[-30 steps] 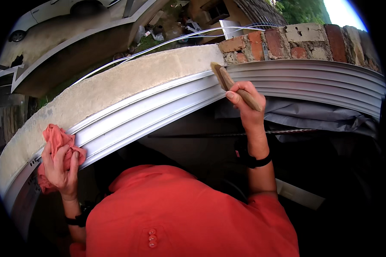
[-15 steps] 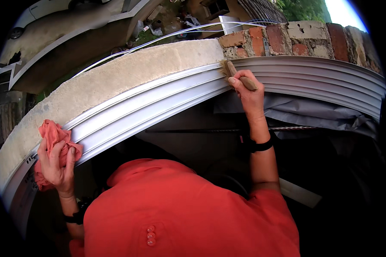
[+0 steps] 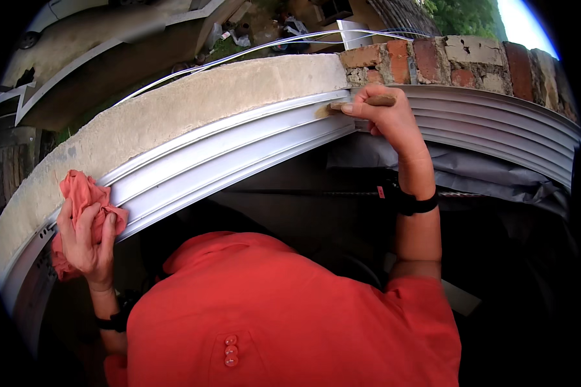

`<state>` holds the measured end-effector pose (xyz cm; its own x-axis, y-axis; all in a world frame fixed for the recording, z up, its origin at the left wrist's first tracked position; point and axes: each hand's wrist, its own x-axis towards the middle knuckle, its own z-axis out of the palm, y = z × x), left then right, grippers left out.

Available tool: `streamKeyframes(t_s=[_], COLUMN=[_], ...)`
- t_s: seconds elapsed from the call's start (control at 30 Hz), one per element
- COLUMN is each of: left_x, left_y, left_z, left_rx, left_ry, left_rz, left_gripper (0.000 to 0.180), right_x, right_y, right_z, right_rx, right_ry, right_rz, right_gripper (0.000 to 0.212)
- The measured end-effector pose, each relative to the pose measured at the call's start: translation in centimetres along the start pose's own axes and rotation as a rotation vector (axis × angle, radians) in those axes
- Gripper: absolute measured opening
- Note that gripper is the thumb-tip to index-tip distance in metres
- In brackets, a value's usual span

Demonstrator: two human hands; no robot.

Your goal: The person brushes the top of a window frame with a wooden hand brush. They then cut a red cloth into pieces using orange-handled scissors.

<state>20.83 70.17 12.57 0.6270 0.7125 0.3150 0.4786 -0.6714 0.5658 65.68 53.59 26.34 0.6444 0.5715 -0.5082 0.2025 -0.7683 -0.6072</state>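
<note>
A white window track with long parallel grooves runs along the sill. At its right end my right hand grips a brush by its wooden handle. The pale bristles rest on the grooves close to the corner, where a second grooved frame section meets the track. My left hand is wrapped round a crumpled red cloth, pressed against the left end of the track. Part of the cloth is hidden behind my fingers.
Beyond the track lies a rough concrete ledge, joined on the right by a brick wall. Several white cables pass over the outer side. Grey sheeting hangs beneath the right frame. Far below is a yard with scattered litter.
My right hand has shifted the brush a little left out of the corner and turned its handle more level. My left hand stays on the cloth. The view has moved slightly.
</note>
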Motion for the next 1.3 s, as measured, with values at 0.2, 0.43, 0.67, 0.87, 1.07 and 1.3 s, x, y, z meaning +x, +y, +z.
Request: streamKeyframes(t_s=[0.2,0.43,0.67,0.87,1.07,1.3], left_x=[-0.1,0.1,0.0,-0.3,-0.2,0.2], left_y=[-0.2,0.0,0.1,-0.3,-0.3,0.0], left_z=[0.2,0.1,0.0,0.1,0.0,0.0], left_rx=[0.024,0.023,0.041,0.014,0.026,0.029], left_ry=[0.012,0.032,0.016,-0.008,-0.007,-0.013], left_rz=[0.012,0.006,0.005,-0.012,-0.008,-0.004], left_gripper=[0.030,0.032,0.032,0.030,0.030,0.030], right_x=[0.2,1.9,1.8,0.1,-1.1,-2.7], right_y=[-1.4,1.4,1.9,1.8,3.2,3.5], right_z=[0.3,0.9,0.7,-1.3,-2.5,-1.1], right_rx=[-0.476,-0.456,-0.425,0.081,0.187,0.103], right_ry=[0.196,0.204,0.325,0.267,0.212,0.307], right_rz=[-0.278,-0.191,-0.084,0.098,0.020,-0.168], right_gripper=[0.024,0.027,0.037,0.021,0.027,0.027])
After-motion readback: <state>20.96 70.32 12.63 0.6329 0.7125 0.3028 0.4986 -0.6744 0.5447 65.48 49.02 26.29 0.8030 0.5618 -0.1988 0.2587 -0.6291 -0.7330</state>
